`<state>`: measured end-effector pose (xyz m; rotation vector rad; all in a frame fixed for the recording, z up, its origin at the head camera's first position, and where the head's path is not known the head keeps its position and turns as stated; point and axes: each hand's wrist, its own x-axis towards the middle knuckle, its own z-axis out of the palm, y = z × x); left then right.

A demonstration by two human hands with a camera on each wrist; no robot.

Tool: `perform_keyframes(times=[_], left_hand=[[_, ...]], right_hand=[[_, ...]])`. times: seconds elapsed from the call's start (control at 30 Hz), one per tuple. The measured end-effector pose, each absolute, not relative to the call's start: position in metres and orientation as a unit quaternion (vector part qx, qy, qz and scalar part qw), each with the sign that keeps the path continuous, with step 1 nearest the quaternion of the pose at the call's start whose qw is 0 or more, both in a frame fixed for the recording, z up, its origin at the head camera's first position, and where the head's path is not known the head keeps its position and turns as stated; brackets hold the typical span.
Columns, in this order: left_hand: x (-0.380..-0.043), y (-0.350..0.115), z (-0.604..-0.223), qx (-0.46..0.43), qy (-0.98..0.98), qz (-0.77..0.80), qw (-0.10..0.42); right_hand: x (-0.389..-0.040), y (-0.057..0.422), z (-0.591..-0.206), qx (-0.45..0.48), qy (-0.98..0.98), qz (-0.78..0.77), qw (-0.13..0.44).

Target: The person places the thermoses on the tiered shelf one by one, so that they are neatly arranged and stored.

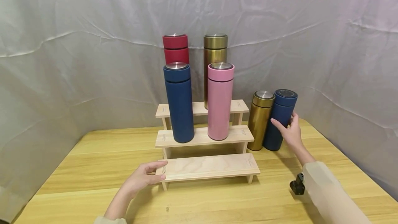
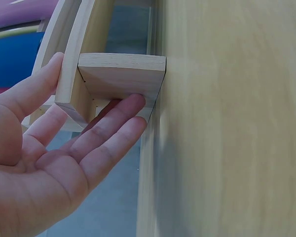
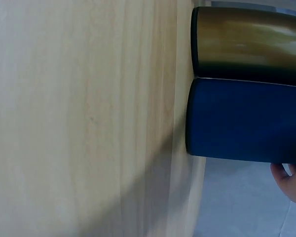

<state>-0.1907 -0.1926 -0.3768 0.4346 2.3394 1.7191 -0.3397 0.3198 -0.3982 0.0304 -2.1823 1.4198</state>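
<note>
My left hand (image 1: pixel 140 178) grips the left end of the lowest step of a pale wooden three-step display stand (image 1: pixel 208 167). In the left wrist view, the thumb lies against the board and other fingers reach under it, along the leg (image 2: pixel 123 79). My right hand (image 1: pixel 292 132) holds a dark blue thermos bottle (image 1: pixel 280 123) from its right side, thumb across the front, other fingers mostly hidden behind. That bottle stands at the right of the stand, close beside a gold thermos bottle (image 1: pixel 260 123); its base is low at the tabletop in the right wrist view.
On the middle step stand a blue bottle (image 1: pixel 179 110) and a pink bottle (image 1: pixel 220 106). Behind them rise a red bottle (image 1: pixel 176 47) and a taller-looking gold bottle (image 1: pixel 215 53) on the top step. A grey curtain (image 1: pixel 93 61) encloses the wooden table (image 1: pixel 102 158).
</note>
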Motion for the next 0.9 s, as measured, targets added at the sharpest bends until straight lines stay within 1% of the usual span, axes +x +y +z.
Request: perform_keyframes(times=[0.1, 0.3, 0.37, 0.9], left_hand=[[-0.190, -0.193, -0.377, 0.147, 0.794, 0.582, 0.102], [-0.190, -0.192, -0.377, 0.149, 0.791, 0.585, 0.104], [-0.191, -0.192, -0.377, 0.150, 0.789, 0.586, 0.105], [-0.191, -0.192, -0.378, 0.146, 0.790, 0.586, 0.106]], right_hand=[[-0.340, 0.320, -0.398, 0.008, -0.818, 0.509, 0.268], [-0.303, 0.290, -0.360, 0.009, -0.828, 0.498, 0.259], [-0.298, 0.286, -0.355, -0.003, -0.828, 0.499, 0.256], [-0.293, 0.282, -0.353, -0.066, -0.816, 0.500, 0.282]])
